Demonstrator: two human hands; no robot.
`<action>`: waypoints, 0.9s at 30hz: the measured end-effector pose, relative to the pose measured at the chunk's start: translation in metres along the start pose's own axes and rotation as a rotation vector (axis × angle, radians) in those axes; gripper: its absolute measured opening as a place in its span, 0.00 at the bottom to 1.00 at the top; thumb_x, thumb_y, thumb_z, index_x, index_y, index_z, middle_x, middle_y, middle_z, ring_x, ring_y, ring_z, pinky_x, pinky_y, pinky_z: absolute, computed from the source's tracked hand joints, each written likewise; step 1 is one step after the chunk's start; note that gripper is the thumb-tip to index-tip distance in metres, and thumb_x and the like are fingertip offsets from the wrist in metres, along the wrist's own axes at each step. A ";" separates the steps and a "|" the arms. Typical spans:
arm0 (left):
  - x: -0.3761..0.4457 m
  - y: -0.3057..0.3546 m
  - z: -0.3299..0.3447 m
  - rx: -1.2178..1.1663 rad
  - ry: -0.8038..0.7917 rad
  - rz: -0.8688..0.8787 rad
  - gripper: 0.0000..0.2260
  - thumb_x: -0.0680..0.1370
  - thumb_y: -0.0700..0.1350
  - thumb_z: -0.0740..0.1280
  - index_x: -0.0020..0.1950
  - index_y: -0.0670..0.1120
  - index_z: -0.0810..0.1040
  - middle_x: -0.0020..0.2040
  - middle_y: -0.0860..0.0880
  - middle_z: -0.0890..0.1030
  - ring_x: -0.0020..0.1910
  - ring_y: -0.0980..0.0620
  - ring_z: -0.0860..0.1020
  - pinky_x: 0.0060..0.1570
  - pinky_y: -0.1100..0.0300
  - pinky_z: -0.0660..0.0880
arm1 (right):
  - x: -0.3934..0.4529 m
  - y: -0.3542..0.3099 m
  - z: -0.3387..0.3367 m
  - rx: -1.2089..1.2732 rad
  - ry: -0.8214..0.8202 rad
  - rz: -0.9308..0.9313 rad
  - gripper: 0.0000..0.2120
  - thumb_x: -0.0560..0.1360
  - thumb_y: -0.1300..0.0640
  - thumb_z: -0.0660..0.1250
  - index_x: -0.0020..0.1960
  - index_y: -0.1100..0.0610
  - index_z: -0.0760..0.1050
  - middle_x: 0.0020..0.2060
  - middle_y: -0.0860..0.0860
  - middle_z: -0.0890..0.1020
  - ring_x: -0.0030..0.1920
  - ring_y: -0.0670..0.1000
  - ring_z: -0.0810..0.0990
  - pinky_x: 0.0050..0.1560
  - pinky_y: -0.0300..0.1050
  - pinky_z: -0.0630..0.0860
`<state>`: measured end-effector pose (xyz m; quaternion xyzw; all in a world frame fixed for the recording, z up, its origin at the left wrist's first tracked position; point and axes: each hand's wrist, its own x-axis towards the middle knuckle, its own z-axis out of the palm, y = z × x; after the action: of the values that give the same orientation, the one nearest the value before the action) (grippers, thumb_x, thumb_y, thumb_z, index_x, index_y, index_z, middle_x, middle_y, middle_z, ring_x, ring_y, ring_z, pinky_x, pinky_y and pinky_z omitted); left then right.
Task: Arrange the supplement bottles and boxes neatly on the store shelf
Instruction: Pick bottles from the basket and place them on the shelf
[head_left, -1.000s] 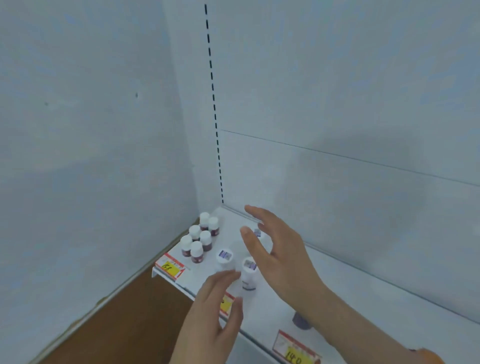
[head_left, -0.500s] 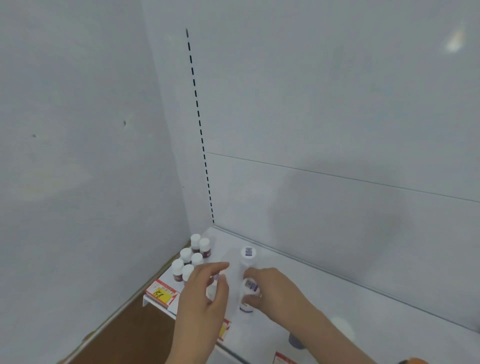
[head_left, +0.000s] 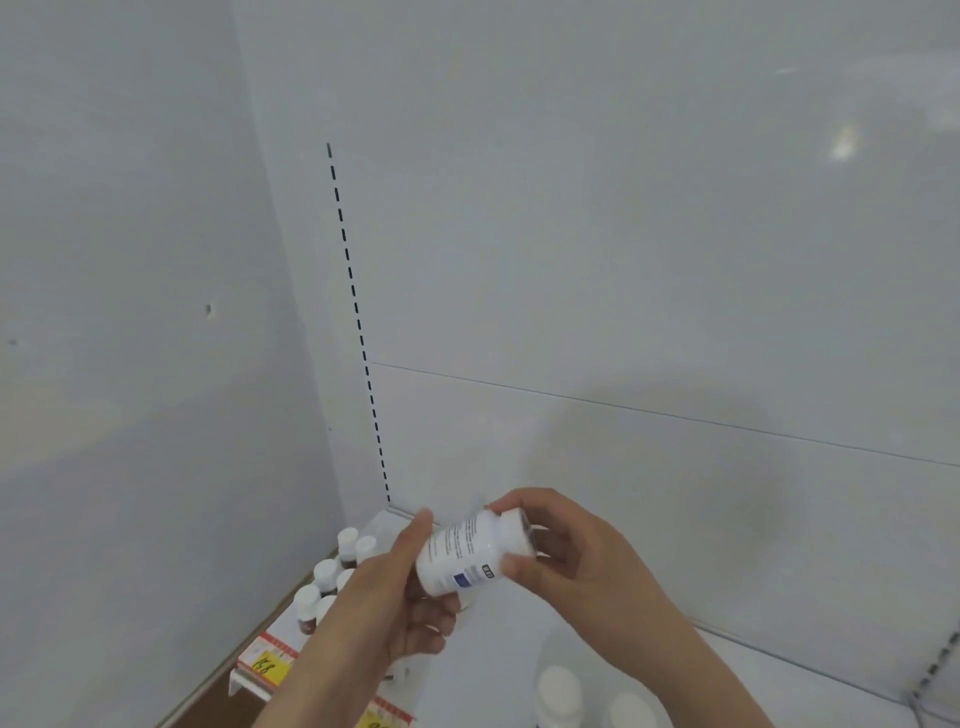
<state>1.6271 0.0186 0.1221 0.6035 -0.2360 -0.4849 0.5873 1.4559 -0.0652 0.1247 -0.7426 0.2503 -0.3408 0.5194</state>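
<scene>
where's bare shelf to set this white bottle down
Bare shelf lies along the back panel, right of both hands. Crowded: the small bottles in the left corner, and two white-capped bottles at the front edge under the right hand.

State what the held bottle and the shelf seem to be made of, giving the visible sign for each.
Bottle: probably plastic, white and smooth with a soft sheen, carrying a printed label; both hands hold it tilted.
Shelf: likely painted metal, white, flat and faintly glossy, with thin edges and a slotted upright behind; the look leaves this open.
</scene>
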 end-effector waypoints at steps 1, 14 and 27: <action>0.000 -0.002 0.002 -0.015 -0.011 0.035 0.21 0.81 0.55 0.63 0.45 0.37 0.79 0.31 0.39 0.78 0.26 0.46 0.75 0.24 0.61 0.73 | -0.002 0.002 -0.002 0.018 0.003 0.001 0.14 0.75 0.61 0.72 0.56 0.46 0.79 0.54 0.46 0.83 0.54 0.48 0.84 0.55 0.46 0.80; -0.009 -0.016 0.001 0.080 -0.133 0.342 0.17 0.73 0.49 0.74 0.61 0.48 0.82 0.56 0.48 0.85 0.54 0.48 0.84 0.49 0.59 0.81 | -0.005 0.007 -0.013 0.097 0.008 0.047 0.11 0.75 0.57 0.73 0.56 0.46 0.79 0.51 0.50 0.85 0.50 0.53 0.84 0.54 0.48 0.80; -0.009 -0.020 -0.009 0.193 -0.118 0.396 0.18 0.74 0.41 0.73 0.64 0.48 0.79 0.57 0.49 0.84 0.55 0.47 0.84 0.54 0.53 0.82 | -0.003 0.010 -0.002 0.215 0.037 0.062 0.20 0.72 0.47 0.67 0.63 0.49 0.77 0.54 0.46 0.84 0.53 0.48 0.85 0.53 0.42 0.81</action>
<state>1.6248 0.0349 0.1045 0.5693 -0.4293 -0.3697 0.5958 1.4519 -0.0678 0.1148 -0.6679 0.2447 -0.3633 0.6017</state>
